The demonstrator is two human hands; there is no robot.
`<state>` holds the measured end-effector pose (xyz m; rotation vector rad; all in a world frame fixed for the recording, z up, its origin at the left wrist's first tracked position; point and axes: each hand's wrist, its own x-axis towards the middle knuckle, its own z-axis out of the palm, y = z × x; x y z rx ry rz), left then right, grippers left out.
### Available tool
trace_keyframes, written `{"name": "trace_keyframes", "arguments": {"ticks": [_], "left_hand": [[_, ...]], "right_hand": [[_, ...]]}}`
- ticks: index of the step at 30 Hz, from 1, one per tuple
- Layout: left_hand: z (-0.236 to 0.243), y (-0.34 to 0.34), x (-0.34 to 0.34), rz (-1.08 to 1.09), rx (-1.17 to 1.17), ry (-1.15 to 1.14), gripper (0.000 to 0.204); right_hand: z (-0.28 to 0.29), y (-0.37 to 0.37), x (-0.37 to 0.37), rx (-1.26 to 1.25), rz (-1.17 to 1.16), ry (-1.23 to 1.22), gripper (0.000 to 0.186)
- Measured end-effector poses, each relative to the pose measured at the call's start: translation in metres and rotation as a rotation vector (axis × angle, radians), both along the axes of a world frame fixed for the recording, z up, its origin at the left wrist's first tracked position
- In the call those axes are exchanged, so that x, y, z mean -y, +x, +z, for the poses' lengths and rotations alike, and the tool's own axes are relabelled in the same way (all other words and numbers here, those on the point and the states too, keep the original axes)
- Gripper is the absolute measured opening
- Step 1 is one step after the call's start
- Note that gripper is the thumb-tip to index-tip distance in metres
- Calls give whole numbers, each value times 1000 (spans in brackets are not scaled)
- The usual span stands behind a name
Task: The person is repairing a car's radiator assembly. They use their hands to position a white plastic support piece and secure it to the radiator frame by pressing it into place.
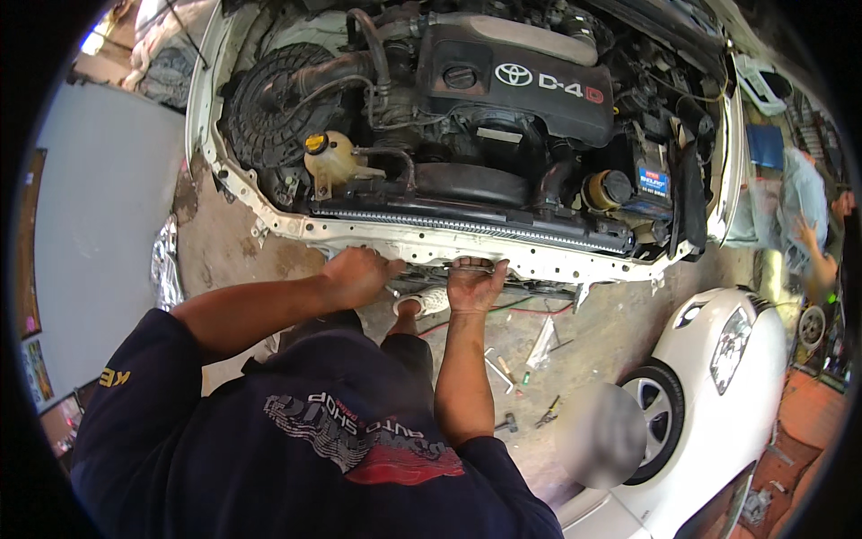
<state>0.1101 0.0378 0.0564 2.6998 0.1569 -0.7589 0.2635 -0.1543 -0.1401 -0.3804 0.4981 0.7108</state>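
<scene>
Both my hands are at the white front crossmember (404,239) of a car with no front bumper on it. My left hand (361,275) is closed in a fist just below the panel; a small shiny end shows beside it, too little to name. To its right, my right hand (476,286) reaches up to the panel's lower edge with its fingers curled. A thin metal bar lies across those fingers, its kind unclear. Behind the panel runs the radiator (467,220), with the engine cover (512,85) further back.
A coolant reservoir (330,160) with a yellow cap stands left in the bay, a battery (653,184) right. On the floor lie pliers (547,411), a hammer (507,421) and an L-shaped wrench (501,372). A white car front (709,395) is at right, near another person's arm (815,256).
</scene>
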Motion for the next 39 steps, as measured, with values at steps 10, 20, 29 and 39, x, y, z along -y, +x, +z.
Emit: {"name": "trace_keyframes", "arguments": {"ticks": [10,20,29,39], "left_hand": [[-73,7,2,-400,-44,187,61],[-67,1,-9,-354,28,86,66],[-19,47,-20,201,-62,-33,69],[-24,56,-14,178,-82,31,89]], "right_hand": [[35,6,-21,-114,-58,-120,56],[67,9,-40,-81,-141,-141,34],[50,12,-20,-112,-42,-80,33],[64,15,-11,-141,-141,-198,35]]}}
